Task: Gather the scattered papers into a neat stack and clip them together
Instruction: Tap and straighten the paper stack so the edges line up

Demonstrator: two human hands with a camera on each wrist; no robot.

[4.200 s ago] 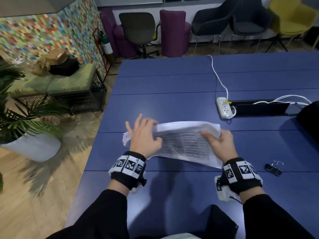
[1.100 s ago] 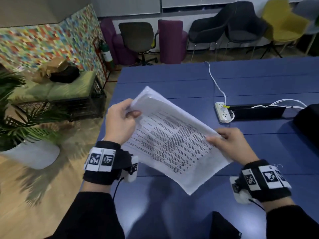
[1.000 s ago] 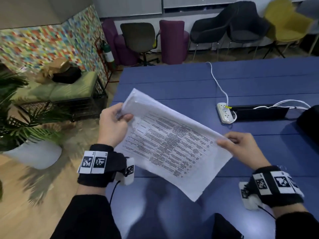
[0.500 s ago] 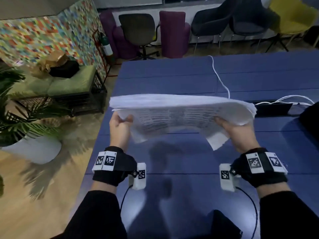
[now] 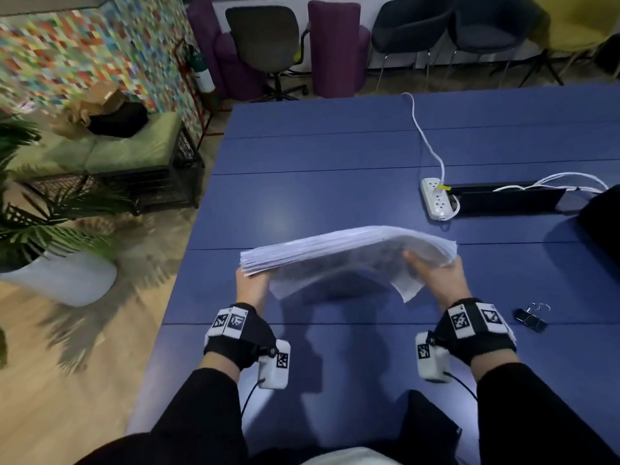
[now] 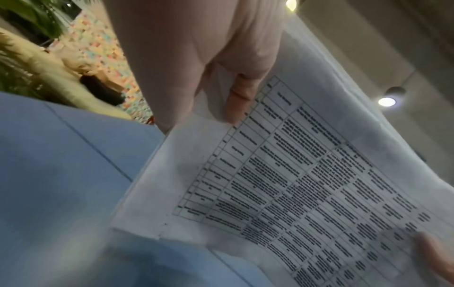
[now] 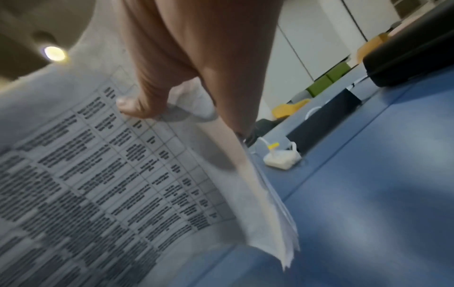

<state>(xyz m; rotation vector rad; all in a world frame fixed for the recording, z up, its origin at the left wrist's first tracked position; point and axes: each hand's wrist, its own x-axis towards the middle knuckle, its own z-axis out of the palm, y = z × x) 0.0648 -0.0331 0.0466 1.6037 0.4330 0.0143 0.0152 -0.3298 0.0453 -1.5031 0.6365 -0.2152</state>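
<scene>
A stack of white printed papers [image 5: 349, 246] hangs above the blue table [image 5: 335, 156], held nearly level and sagging a little toward me. My left hand [image 5: 252, 282] grips its left end, thumb on the printed side [image 6: 294, 184] in the left wrist view. My right hand [image 5: 436, 275] grips the right end, its thumb pressed on the printed sheet [image 7: 98, 174]. The sheets' edges are slightly fanned at both ends. A black binder clip [image 5: 531, 317] lies on the table to the right of my right wrist, untouched.
A white power strip [image 5: 436, 198] with its cable lies beyond the papers, beside a black cable tray [image 5: 506, 199]. A dark object [image 5: 604, 229] sits at the table's right edge. Chairs stand behind the table; a bench and a potted plant stand left.
The stack has gone from tilted with its printed face toward me to nearly level, and both hands have lowered it closer to the table. The grips are unchanged.
</scene>
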